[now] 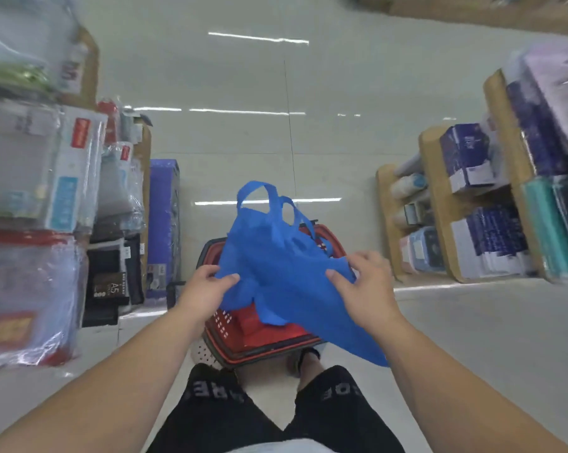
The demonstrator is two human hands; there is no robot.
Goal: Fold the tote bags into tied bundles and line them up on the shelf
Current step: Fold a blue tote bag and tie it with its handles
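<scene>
Two runs of shelving flank the aisle: the left shelf [31, 191] is stacked with plastic-wrapped packs, and the right shelf [439, 207] holds blue and white boxes on wooden boards. Between them lies a pale glossy floor [308, 93]. On it, just ahead of the person's black shorts [217, 413], stands a red basket [259, 341] with a perforated wall. A blue tote bag [282, 266] is held in the air above the basket, loose and crumpled, neither folded nor tied. Its two handles [253, 188] stand up at the far end, away from the person, and its lower right part droops past the basket's near rim. The bag spans the gap between both hands. The left hand [204, 289] pinches the bag's left edge, with the thumb on top of the fabric. The right hand [364, 286] grips the right side, its thumb pressed onto the cloth and its fingers curled over the far edge
</scene>
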